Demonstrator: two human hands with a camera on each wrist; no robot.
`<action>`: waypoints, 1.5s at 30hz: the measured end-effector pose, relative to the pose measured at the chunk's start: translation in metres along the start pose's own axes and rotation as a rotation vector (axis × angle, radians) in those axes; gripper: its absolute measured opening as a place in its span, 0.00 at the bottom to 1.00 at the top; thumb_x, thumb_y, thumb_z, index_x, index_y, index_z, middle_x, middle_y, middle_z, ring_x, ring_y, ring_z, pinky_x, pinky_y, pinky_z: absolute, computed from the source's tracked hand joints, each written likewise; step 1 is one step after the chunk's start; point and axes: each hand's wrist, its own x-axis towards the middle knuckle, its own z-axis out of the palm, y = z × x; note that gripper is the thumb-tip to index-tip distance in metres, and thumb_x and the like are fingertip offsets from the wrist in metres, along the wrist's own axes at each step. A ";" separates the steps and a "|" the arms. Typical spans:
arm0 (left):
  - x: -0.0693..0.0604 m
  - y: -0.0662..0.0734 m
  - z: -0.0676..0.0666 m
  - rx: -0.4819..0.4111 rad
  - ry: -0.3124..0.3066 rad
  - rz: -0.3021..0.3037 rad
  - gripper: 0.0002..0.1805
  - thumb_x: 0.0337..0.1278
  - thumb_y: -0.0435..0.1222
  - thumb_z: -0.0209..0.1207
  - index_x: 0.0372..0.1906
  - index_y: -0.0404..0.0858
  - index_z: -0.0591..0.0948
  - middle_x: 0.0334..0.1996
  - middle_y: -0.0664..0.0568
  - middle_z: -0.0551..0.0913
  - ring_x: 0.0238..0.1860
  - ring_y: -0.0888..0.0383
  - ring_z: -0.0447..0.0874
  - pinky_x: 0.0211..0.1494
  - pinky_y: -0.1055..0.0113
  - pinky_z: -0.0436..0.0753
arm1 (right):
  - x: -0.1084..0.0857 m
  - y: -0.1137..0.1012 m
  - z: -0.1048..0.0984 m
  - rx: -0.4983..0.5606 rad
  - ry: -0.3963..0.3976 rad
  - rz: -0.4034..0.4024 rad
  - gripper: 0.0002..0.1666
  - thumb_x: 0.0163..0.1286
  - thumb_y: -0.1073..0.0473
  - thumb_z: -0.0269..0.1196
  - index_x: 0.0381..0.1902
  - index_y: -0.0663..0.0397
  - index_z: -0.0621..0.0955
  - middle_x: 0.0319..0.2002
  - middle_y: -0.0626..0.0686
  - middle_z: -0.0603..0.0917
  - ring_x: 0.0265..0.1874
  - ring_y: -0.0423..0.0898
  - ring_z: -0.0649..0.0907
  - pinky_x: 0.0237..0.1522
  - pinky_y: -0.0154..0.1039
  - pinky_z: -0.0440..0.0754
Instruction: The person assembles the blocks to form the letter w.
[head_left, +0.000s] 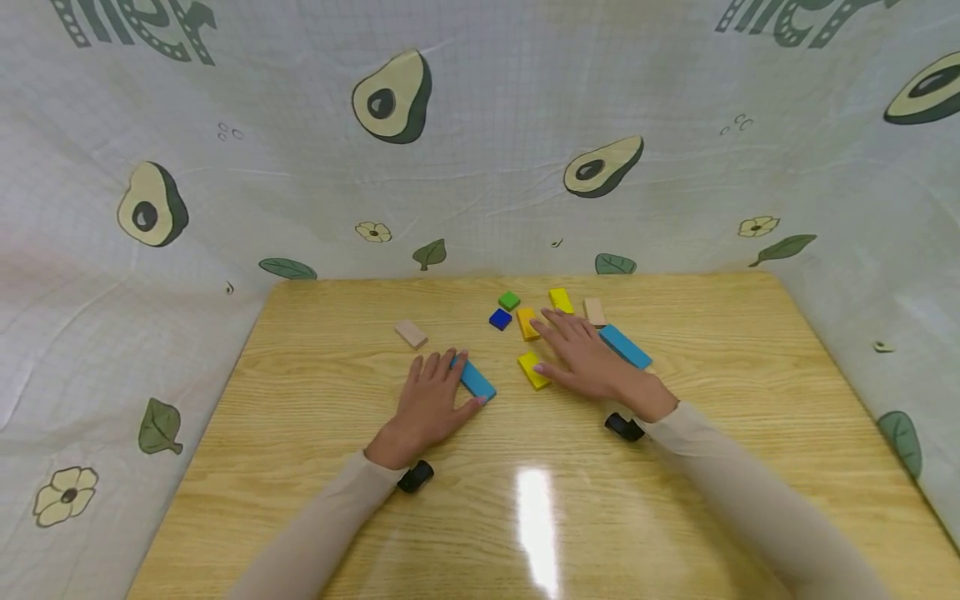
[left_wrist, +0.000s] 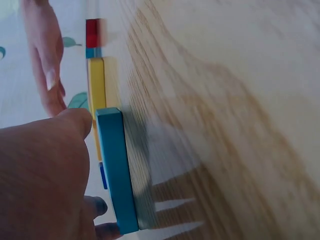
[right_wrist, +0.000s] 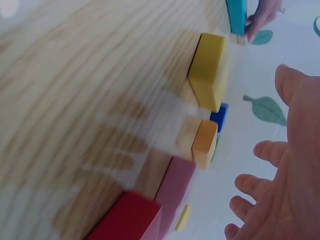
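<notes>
My left hand point(head_left: 427, 408) spans a blue block point(head_left: 476, 381) lengthwise, its thumb at the near end and a finger at the far end; in the left wrist view the block point(left_wrist: 116, 170) lies close against the table. Over the cluster at the right, my right hand point(head_left: 592, 364) is held with spread fingers and grips nothing. Beneath its thumb lies a yellow block point(head_left: 531, 367), with an orange block point(head_left: 526, 321) by its fingertips. A red block point(right_wrist: 125, 217) and a purple-pink block point(right_wrist: 175, 185) appear in the right wrist view; my hand hides them from the head view.
Another blue block point(head_left: 625, 346), a pale block point(head_left: 594, 312) and a yellow block point(head_left: 560, 300) lie around the right hand. Small green point(head_left: 509, 301) and dark blue point(head_left: 500, 319) blocks sit mid-table. Left of them is a second pale block point(head_left: 411, 334). Printed cloth point(head_left: 480, 208) borders the wooden table point(head_left: 315, 417).
</notes>
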 end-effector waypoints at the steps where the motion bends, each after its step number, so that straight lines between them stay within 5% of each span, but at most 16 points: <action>1: 0.000 0.001 0.000 0.002 0.004 -0.001 0.47 0.78 0.62 0.50 0.86 0.37 0.56 0.83 0.38 0.58 0.83 0.37 0.54 0.84 0.39 0.49 | 0.003 -0.001 0.001 -0.006 -0.002 -0.005 0.46 0.82 0.44 0.60 0.86 0.57 0.56 0.85 0.66 0.51 0.83 0.66 0.51 0.80 0.67 0.45; 14: 0.003 0.005 0.003 0.012 0.037 -0.015 0.49 0.74 0.65 0.55 0.85 0.38 0.59 0.81 0.38 0.61 0.80 0.39 0.58 0.83 0.39 0.52 | 0.026 -0.014 0.007 -0.006 -0.016 -0.035 0.45 0.82 0.45 0.60 0.85 0.59 0.58 0.84 0.67 0.53 0.83 0.68 0.52 0.80 0.68 0.48; 30: 0.006 0.005 0.008 0.029 0.165 0.008 0.48 0.65 0.63 0.66 0.77 0.35 0.71 0.72 0.40 0.73 0.71 0.41 0.69 0.78 0.40 0.61 | 0.059 -0.030 0.014 -0.030 -0.027 -0.083 0.44 0.83 0.43 0.58 0.85 0.58 0.59 0.84 0.66 0.55 0.83 0.66 0.54 0.80 0.66 0.49; 45: -0.016 -0.021 0.001 0.002 0.211 0.027 0.48 0.61 0.61 0.70 0.77 0.37 0.72 0.72 0.42 0.74 0.72 0.40 0.69 0.77 0.36 0.60 | 0.095 -0.048 0.017 -0.048 -0.092 -0.086 0.44 0.84 0.40 0.55 0.86 0.55 0.57 0.85 0.63 0.53 0.83 0.64 0.54 0.81 0.65 0.49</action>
